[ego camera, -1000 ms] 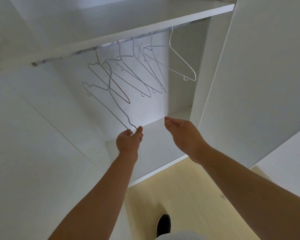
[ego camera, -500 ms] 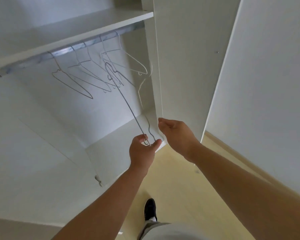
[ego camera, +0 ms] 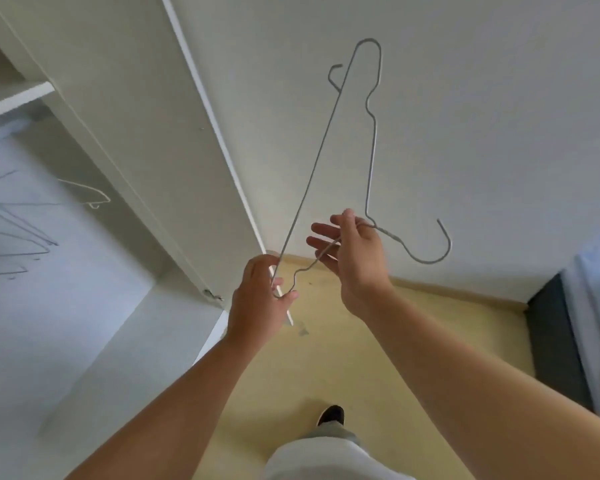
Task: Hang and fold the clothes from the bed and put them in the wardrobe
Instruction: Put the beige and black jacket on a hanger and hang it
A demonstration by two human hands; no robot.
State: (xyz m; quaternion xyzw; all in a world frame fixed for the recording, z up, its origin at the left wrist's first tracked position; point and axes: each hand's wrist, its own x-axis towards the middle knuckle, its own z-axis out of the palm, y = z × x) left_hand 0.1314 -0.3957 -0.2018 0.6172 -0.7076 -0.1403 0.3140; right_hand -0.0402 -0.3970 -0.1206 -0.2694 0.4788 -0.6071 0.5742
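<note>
Hanger (ego camera: pixel 315 166), corner in left hand (ego camera: pixel 257 303), neck in right hand (ego camera: pixel 359 261)

Both bare arms reach forward and up, forearms converging. Left hand (ego camera: pixel 257 301) pinches 1 corner of the hanger (ego camera: pixel 313 174) between thumb and fingers. Right hand (ego camera: pixel 355 261), slightly higher, pinches the hanger's neck; its other fingers stretch out straight.

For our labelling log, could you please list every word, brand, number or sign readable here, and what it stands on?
None: no writing shows on the thin grey wire hanger, the white wardrobe door, the white wall or the black shoe.
</note>
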